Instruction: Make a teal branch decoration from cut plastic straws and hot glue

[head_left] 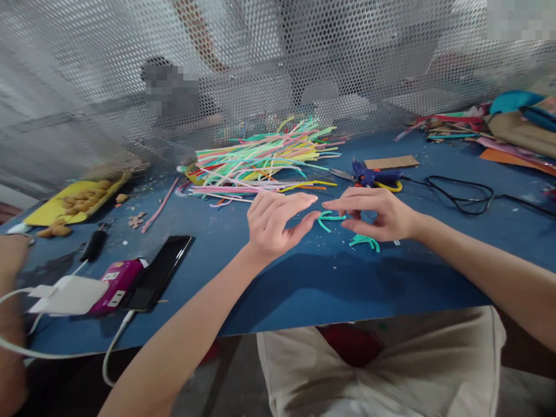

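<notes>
My left hand [274, 225] hovers over the blue table, thumb and forefinger apart, with nothing visible between them. Opposite it, my right hand [379, 213] has its forefinger stretched out and its thumb apart from it. A small branched piece of teal pipe cleaner [332, 218] shows between the two hands, its right end by my right fingertips; whether they touch it I cannot tell. Below my right hand lie several short teal pipe cleaner pieces [365, 241]. Just behind that hand are a blue glue gun [376, 175] and scissors [343, 174], partly covered.
A large heap of coloured pipe cleaners [264, 156] lies before the perforated metal screen [260, 75]. At left are a phone [163, 272], a purple box [116, 285], a white charger [76, 294] and another person's arm [11, 289]. A black cord [460, 205] loops at right.
</notes>
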{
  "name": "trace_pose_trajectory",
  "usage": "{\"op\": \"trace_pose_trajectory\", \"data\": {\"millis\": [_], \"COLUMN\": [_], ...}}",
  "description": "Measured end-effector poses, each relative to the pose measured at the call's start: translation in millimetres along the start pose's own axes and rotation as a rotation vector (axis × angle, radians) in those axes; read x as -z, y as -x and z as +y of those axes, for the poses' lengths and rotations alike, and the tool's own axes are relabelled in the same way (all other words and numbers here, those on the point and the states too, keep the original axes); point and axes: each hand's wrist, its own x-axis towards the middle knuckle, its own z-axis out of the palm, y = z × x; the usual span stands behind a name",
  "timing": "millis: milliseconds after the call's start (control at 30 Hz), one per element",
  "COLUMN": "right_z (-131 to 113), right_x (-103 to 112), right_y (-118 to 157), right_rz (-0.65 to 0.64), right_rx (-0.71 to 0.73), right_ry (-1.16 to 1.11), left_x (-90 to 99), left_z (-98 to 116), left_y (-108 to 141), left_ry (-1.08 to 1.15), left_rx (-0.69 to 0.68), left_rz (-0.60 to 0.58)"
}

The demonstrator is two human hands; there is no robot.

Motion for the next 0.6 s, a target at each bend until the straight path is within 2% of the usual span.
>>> {"op": "trace_pose_trajectory", "data": {"millis": [267,600], "right_z": [0.6,3.8], "right_x": [-4.9,-3.0], "right_y": [0.9,2.5], "right_rz": [-0.066,-0.121], "right_rx": [-0.047,-0.108], "right_ry": [-0.045,-0.236], "left_x": [-1.5,-4.5], "left_z": [2.5,-5.5], "left_y": [0.8,7.8], "left_ry": [0.126,0.124], "left_rx": [-0.019,-0.057], "left_rz": [-0.011,-0.049]}}
